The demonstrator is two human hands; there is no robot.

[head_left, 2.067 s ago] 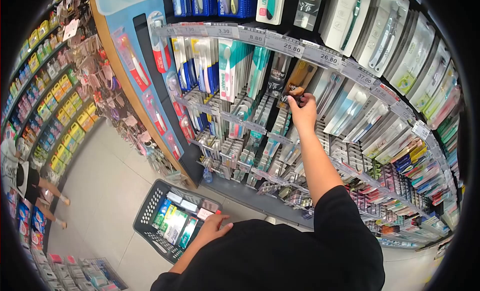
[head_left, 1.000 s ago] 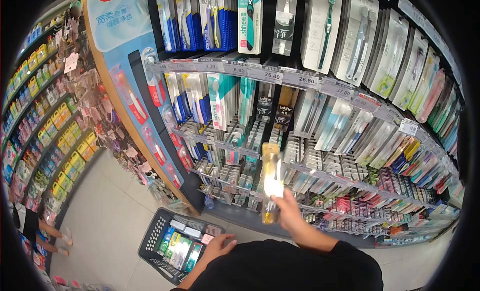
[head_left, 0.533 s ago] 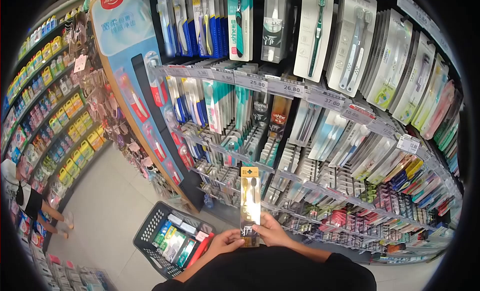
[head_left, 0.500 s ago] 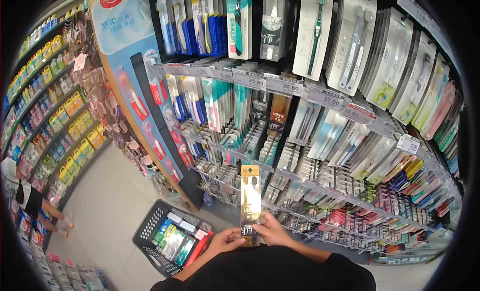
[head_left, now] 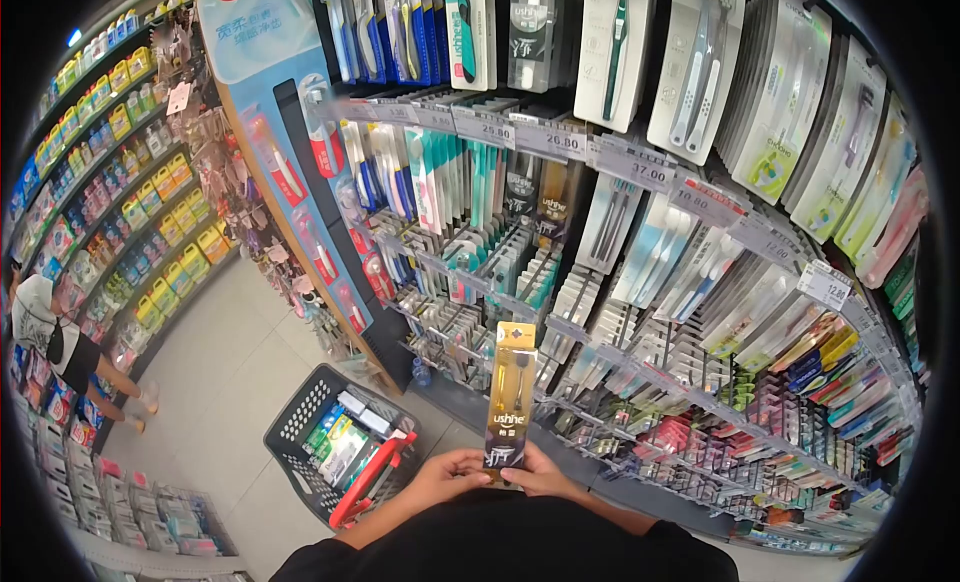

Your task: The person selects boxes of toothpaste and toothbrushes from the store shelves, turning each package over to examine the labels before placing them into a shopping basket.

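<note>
A tall, narrow gold-and-black card pack of toothbrushes [head_left: 511,397] is held upright by its bottom edge, just in front of the chest. The left hand [head_left: 452,473] is closed on the lower left corner, with the fingers curled round the card and the thumb on the front. The right hand [head_left: 546,476] is closed on the lower right corner in the same way. How hard the fingers behind the card are pressed cannot be told. The pack is held clear of the dark wall rack of hanging toothbrush packs [head_left: 700,197]. It is above and to the right of the black plastic mesh shopping basket with a red handle [head_left: 295,424], which is set on the pale tiled floor [head_left: 210,382] and partly filled with boxes.

For a good look, the pack is best held square to the eyes and gripped only along the bottom margin, so that the print and the clear window are left uncovered. A light pinch is judged enough, since thin card is easily creased. Glare on the gold face could be cut by a slight tilt. A second person [head_left: 50,327] is seen well apart, down the aisle on the left
</note>
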